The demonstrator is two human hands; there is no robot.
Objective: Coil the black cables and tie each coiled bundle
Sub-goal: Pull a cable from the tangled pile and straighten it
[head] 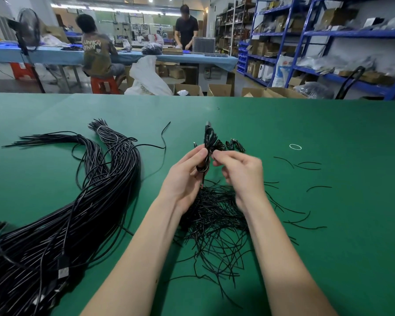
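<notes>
A: Start at the left. What's on the counter (pixel 328 124)?

B: A thick sheaf of uncoiled black cables (pixel 96 201) sprawls over the left side, one USB plug (pixel 63 269) showing near the front edge.

A: And the middle?

B: The left hand (pixel 185 176) grips a coiled bundle (pixel 206 153) upright, fingers curled round its waist, plug end pointing up. The right hand (pixel 240 172) pinches something thin against the coil; I take it for a tie, though it is too fine to be sure. Beneath lies a heap of short black ties (pixel 214 215).

A: So which step?

B: Tying, I judge. Next the tie ends need twisting tight while the left keeps the loops from springing.

A: Further right?

B: Two finished bundles (pixel 235 145) just behind the hands, then a white rubber band (pixel 295 146).
</notes>
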